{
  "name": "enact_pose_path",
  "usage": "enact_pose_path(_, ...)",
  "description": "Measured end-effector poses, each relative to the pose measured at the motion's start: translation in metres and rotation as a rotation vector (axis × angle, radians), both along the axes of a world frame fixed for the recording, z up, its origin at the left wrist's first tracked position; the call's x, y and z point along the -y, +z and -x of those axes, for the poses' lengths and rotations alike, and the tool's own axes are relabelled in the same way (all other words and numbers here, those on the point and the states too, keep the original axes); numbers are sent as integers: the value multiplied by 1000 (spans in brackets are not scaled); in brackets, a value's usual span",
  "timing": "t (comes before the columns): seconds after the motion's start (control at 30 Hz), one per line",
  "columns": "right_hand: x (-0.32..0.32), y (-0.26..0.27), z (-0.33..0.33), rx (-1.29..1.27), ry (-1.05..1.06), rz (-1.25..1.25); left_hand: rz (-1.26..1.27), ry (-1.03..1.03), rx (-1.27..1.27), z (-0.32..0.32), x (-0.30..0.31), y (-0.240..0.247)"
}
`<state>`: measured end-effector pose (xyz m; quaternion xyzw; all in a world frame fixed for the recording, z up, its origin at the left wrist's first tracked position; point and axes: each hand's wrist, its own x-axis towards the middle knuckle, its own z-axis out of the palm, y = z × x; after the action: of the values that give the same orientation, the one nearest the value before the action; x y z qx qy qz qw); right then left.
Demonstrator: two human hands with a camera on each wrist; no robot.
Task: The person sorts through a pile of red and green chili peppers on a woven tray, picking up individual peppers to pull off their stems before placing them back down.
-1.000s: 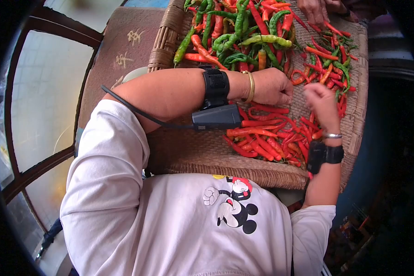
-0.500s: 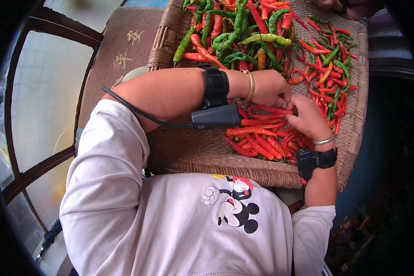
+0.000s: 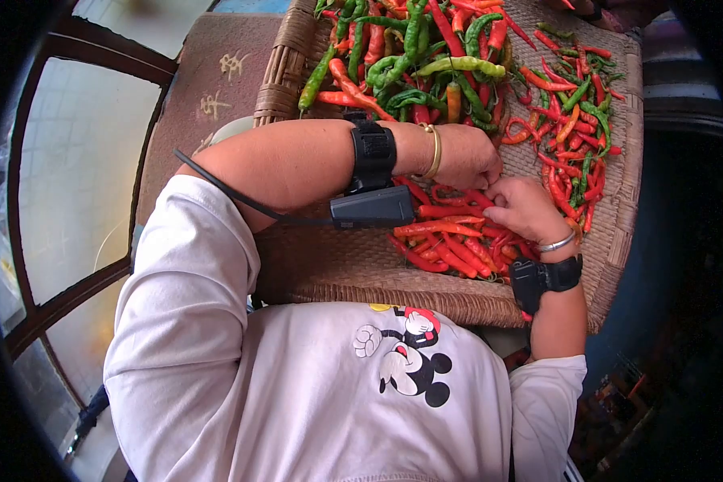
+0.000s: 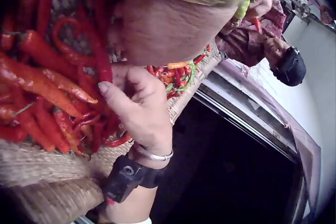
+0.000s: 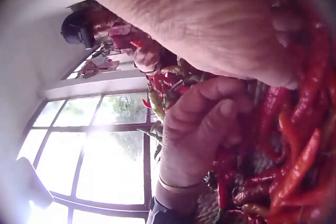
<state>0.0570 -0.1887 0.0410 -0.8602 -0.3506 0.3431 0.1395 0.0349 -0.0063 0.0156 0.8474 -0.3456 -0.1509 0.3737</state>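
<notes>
In the head view my right hand (image 3: 526, 207), wearing a silver bangle, pinches a slender red chili pepper (image 3: 478, 198) over a heap of red chilies (image 3: 458, 245). The left wrist view shows its thumb pressed against that red chili (image 4: 104, 69). My left hand (image 3: 464, 157), with a gold bangle, is right beside it, fingertips close to the right hand's fingers. Its fingers look curled in the right wrist view, where the left hand (image 5: 197, 129) stands over the chilies; I cannot tell what lies inside them.
All the chilies lie on a woven tray (image 3: 329, 269) with a thick rim. Mixed green and red chilies (image 3: 426, 64) fill its far left, and smaller ones (image 3: 578, 120) its right side. Another person (image 4: 247, 40) is across the tray. A window (image 3: 88, 153) stands on the left.
My right hand came in from the right-hand chilies to meet the left, bringing a red chili, then shifted slightly further left. The other person's hand drew back from the tray's far corner.
</notes>
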Motion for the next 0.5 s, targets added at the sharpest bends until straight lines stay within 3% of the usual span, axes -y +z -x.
enact_pose_path(0.07,1,-1,-1,38,20,24,12,38,69,-2,4,-10)
enact_pose_path(0.17,10,14,-11,-2,-162,-234,95,140,108,-5,5,-20)
enact_pose_path(0.23,19,29,-19,-113,-409,-270,170,192,83,-4,4,-17)
enact_pose_path(0.3,31,35,-25,-237,-689,-460,63,115,-19,-3,2,-7)
enact_pose_path(0.37,53,27,-41,-299,-723,-577,39,67,-17,-2,1,-5)
enact_pose_path(0.43,64,22,-51,-344,-897,-972,12,20,-18,-2,0,-4)
enact_pose_path(0.5,63,23,-54,-329,-958,-1065,38,64,0,-1,1,-3)
